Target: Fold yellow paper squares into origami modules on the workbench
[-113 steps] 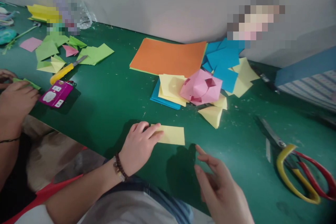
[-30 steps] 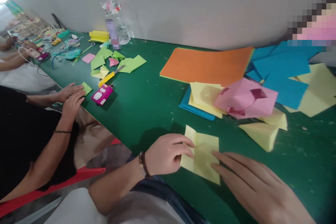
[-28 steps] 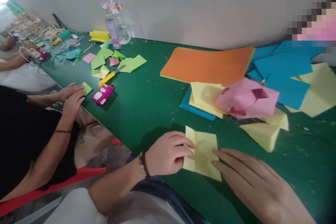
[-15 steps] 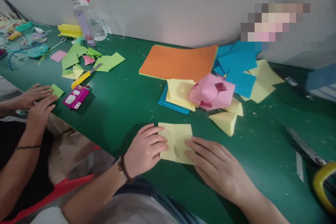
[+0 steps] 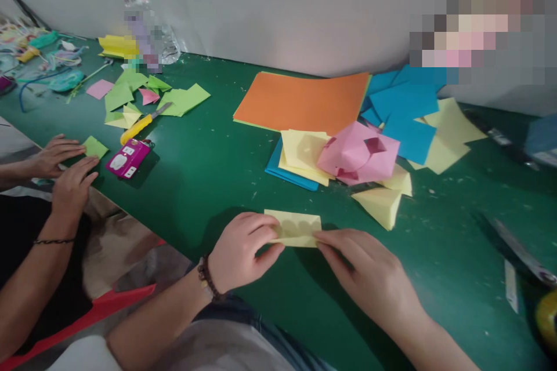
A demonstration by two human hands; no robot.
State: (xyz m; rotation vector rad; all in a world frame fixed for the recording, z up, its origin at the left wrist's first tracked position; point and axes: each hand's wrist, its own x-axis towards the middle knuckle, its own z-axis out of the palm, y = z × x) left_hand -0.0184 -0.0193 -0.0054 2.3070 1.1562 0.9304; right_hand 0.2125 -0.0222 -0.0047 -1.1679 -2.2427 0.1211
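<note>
A pale yellow sheet of paper (image 5: 298,228) lies between my hands at the front of the green table, its near edge lifted and bent up toward the far edge. My left hand (image 5: 246,252) pinches its left end between thumb and fingers. At the right end, my right hand (image 5: 363,266) grips the near corner the same way. Just beyond are a pink folded paper shape (image 5: 359,153), folded yellow papers (image 5: 302,153) and a yellow paper cone (image 5: 380,206).
Orange sheets (image 5: 300,101) and blue papers (image 5: 402,101) lie toward the wall. Scissors (image 5: 522,252) rest at the right. To the left are a magenta box (image 5: 129,158), a yellow craft knife (image 5: 143,124), green paper scraps (image 5: 187,98) and a co-worker's hands (image 5: 72,171) on green paper.
The yellow paper lay flat under my fingers. Its near edge is now raised and bent away from me, and both hands have gone from resting flat to pinching it.
</note>
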